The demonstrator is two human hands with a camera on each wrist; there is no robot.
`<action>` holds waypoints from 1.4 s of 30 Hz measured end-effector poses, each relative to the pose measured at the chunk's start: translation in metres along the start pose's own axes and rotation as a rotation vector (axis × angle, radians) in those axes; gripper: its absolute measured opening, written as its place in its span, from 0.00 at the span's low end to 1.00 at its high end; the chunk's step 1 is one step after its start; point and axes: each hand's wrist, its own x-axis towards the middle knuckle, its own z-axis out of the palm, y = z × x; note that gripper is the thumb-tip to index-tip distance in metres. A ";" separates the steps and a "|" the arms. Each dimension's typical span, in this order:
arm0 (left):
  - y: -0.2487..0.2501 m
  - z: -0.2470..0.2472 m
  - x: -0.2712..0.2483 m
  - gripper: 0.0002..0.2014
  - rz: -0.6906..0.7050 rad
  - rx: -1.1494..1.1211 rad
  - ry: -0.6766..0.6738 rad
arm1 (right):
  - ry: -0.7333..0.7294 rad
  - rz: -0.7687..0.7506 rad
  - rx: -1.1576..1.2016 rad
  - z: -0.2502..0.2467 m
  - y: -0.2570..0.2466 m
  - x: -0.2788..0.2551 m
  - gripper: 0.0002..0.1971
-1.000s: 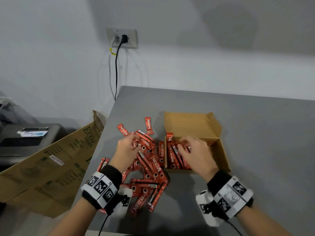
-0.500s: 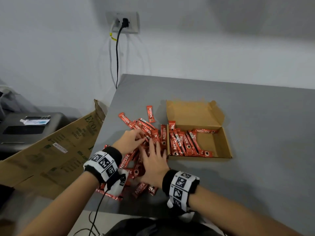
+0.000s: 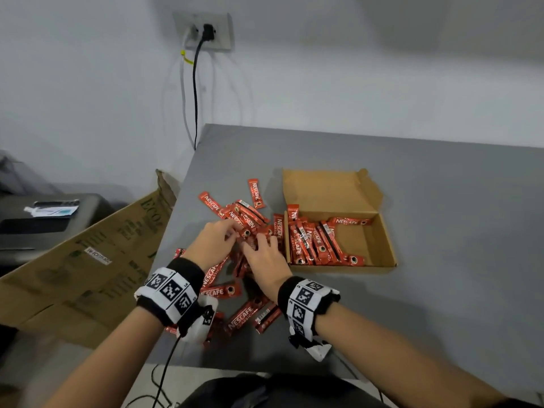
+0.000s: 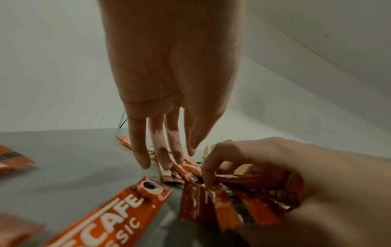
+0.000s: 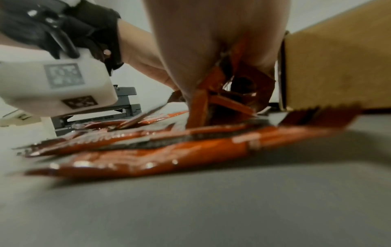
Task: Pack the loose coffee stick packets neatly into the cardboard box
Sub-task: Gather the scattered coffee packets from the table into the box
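Packets [image 3: 245,228] heaped on table [image 3: 441,201] just left of box [image 3: 385,254]; one row already inside. Left hand [image 3: 210,242] fingers straight on heap; right hand [image 4: 243,165] pinches several. Light, slick, limp: probably best gathered mid-length.
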 end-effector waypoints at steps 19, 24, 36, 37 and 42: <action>0.024 0.003 -0.003 0.07 0.123 -0.089 0.112 | 0.549 0.190 0.763 -0.085 0.075 -0.022 0.11; 0.068 0.027 -0.006 0.22 0.336 -0.104 -0.020 | 0.488 0.307 0.578 -0.054 0.093 -0.013 0.10; 0.087 0.049 0.013 0.34 0.424 0.011 -0.154 | 0.162 0.222 0.458 -0.055 0.113 -0.023 0.26; 0.088 0.051 0.014 0.33 0.427 0.023 -0.141 | 0.158 0.189 0.470 -0.058 0.116 -0.026 0.26; 0.094 0.054 0.017 0.32 0.432 0.064 -0.124 | 0.136 0.138 0.601 -0.062 0.125 -0.035 0.24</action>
